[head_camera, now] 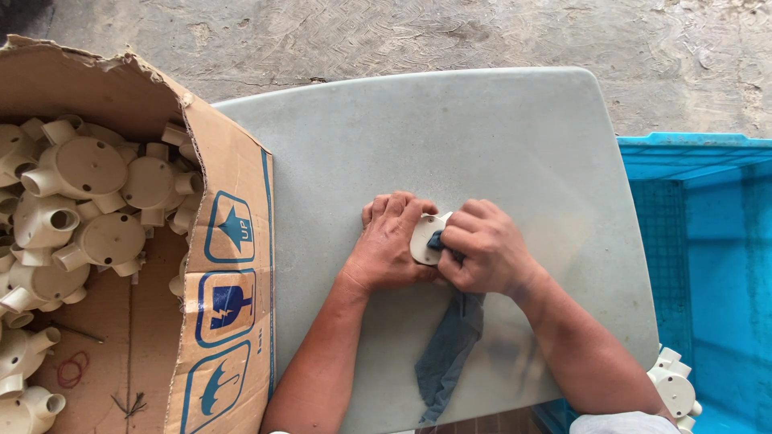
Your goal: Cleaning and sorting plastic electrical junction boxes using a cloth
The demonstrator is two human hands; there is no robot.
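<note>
Both hands clasp one cream junction box [424, 235]: left hand [388, 245] beside, right hand [482, 247] (gripping grey cloth [449, 350]).

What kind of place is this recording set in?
Probably a small workshop or packing area: a grey table on rough concrete floor, a cardboard box full of cream plastic conduit junction boxes, and a blue plastic crate.

Both forearms angle inward, left hand [392, 245] cupped palm-down, right hand [481, 249] curled in a closed grip.
</note>
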